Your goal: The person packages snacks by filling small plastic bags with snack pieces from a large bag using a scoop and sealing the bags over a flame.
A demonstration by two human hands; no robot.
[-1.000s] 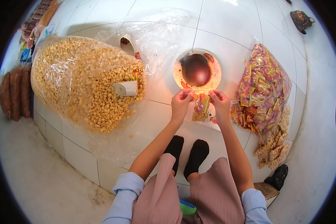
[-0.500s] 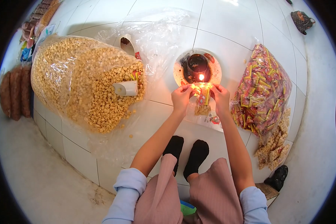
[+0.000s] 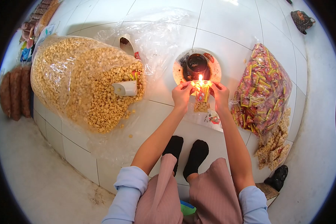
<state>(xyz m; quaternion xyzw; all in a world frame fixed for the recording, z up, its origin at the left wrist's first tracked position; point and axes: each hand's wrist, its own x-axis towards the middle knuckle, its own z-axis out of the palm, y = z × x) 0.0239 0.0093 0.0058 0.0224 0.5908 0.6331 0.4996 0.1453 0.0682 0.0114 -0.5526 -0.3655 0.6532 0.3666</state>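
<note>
A snack packet (image 3: 202, 98) is pinched by the left hand (image 3: 181, 96) and right hand (image 3: 221, 95), fingertips closed, its top edge held at a flame (image 3: 200, 77).

"What is difficult to see?"

"The top edge of the small packet (image 3: 202, 100) is lost in the glare of the flame (image 3: 201, 77), and its print is too small for reading."

"And the green thing (image 3: 187, 209)?"

"The trousers (image 3: 216, 190) hide it partly."
</note>
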